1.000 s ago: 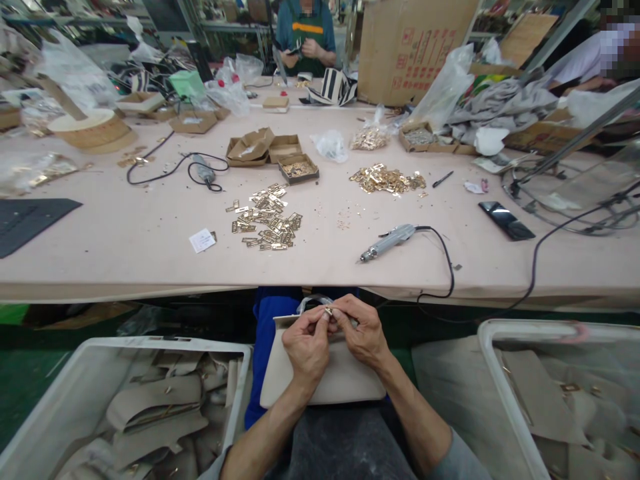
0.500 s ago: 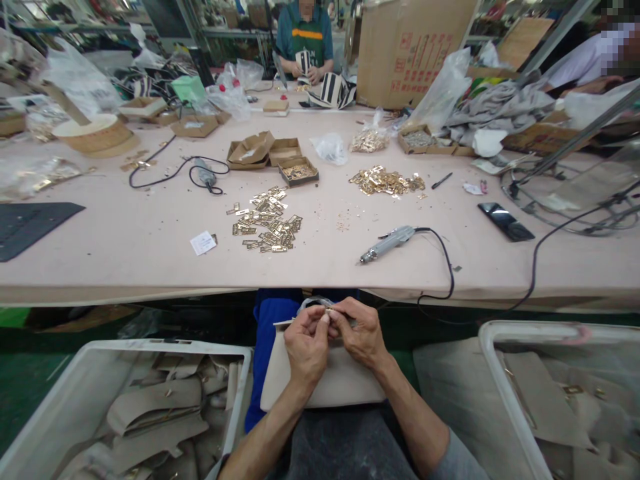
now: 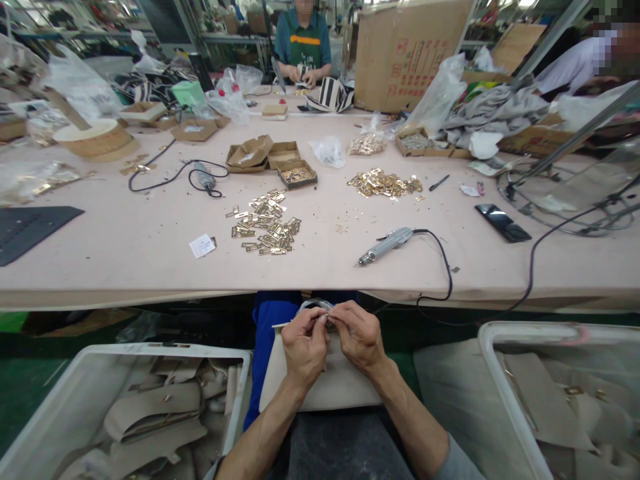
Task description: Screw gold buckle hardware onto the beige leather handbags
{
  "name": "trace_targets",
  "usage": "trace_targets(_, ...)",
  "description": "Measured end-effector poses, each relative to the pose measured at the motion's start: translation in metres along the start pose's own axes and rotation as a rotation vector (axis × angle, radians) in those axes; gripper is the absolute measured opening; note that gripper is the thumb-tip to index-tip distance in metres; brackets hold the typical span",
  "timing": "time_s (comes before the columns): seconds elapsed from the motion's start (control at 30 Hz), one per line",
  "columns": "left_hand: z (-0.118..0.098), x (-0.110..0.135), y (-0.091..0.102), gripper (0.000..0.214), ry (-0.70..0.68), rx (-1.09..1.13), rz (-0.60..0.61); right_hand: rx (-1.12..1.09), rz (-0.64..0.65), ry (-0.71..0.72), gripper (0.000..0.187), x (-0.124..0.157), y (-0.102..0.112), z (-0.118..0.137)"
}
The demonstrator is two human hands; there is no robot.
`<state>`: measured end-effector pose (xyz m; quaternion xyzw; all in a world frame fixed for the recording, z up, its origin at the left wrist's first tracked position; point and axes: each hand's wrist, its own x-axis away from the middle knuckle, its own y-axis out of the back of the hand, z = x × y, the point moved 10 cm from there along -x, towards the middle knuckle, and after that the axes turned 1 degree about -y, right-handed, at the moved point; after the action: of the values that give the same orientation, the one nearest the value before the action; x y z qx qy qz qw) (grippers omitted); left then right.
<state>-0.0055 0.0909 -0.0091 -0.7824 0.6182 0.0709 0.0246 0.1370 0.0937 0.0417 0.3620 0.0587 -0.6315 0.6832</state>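
A cream bag panel point(image 3: 320, 390) lies on my lap below the table edge. My left hand point(image 3: 304, 350) and my right hand point(image 3: 358, 339) meet at its top edge, fingertips pinched together on a small metal fitting point(image 3: 324, 323) that is mostly hidden by the fingers. On the table ahead lie a pile of gold metal plates point(image 3: 265, 223) and an electric screwdriver point(image 3: 386, 245) with a black cord.
White bins of cream leather pieces stand at my left point(image 3: 150, 400) and right point(image 3: 550, 393). On the table: a second gold hardware pile point(image 3: 385, 183), small cardboard boxes point(image 3: 280, 160), a phone point(image 3: 503, 222), a black mat point(image 3: 25, 230). Two other people work at the far side.
My hands have dropped slightly and tightened over the panel's top edge; the small fitting, visible between the fingertips before, is now mostly covered.
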Motion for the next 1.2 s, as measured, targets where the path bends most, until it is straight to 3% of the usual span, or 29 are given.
trace_targets(0.17, -0.003, 0.0, 0.003, 0.014, -0.042, -0.106, -0.011, 0.035, 0.091, -0.095, 0.014, -0.003, -0.007, -0.008)
trace_targets(0.4, -0.022, -0.002, -0.008, 0.014, -0.138, -0.203, 0.16, 0.171, 0.225, -0.085, 0.015, -0.002, -0.011, -0.007)
trace_targets(0.57, -0.025, 0.0, -0.007, 0.014, -0.142, -0.218, 0.146, 0.045, 0.191, -0.177, 0.012, -0.001, -0.006, -0.008)
trace_targets(0.73, -0.012, 0.002, -0.008, 0.013, 0.006, -0.102, 0.148, -0.059, 0.149, -0.21, 0.009, -0.002, -0.001, -0.01)
trace_targets(0.83, 0.003, 0.007, -0.016, 0.022, 0.145, -0.084, 0.241, -0.071, 0.121, -0.18, 0.011, -0.007, 0.003, -0.007)
trace_targets(0.93, 0.008, 0.01, -0.02, 0.026, 0.17, -0.049, 0.285, -0.11, 0.107, -0.195, 0.011, -0.011, 0.006, -0.008)
trace_targets(1.03, 0.012, 0.01, -0.018, 0.025, 0.232, 0.057, 0.241, -0.161, 0.093, -0.271, 0.007, -0.011, 0.007, -0.018)
trace_targets(1.2, 0.023, 0.012, -0.025, 0.033, 0.341, 0.128, 0.29, -0.213, 0.079, -0.394, 0.003, -0.004, 0.006, -0.039)
